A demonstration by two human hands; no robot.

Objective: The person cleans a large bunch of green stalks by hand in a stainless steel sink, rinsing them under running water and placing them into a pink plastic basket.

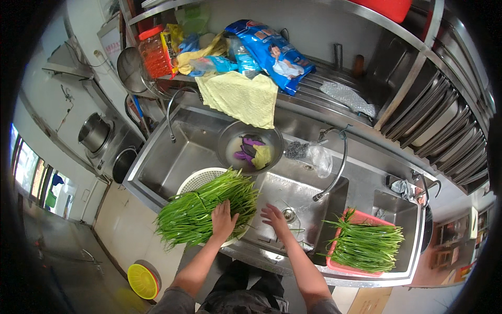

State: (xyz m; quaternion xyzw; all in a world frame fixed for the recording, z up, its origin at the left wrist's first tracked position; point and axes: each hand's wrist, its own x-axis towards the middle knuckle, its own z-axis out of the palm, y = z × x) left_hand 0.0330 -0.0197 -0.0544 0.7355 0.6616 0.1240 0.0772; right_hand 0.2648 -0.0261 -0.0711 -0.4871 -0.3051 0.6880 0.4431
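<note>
A thick heap of green garlic chives [196,212] overflows a white perforated basket [198,178] on the left of the steel sink. My left hand [222,219] lies flat on the heap, fingers spread a little and closed around nothing. Over the middle sink basin [270,192] hovers my right hand [275,219], fingers apart and holding nothing, just right of the chive ends. Loose chive strands lie in that basin near the drain [289,214]. At the right, a pink plastic basket [335,257] holds a second bundle of chives [366,245] laid side by side.
A metal bowl [223,145] with cloths in cloudy water stands behind the basket. A hose faucet [344,157] arches over the middle basin, another tap [169,117] over the left. Above hangs a shelf with a yellow cloth [243,96]. A yellow colander [142,280] sits on the floor.
</note>
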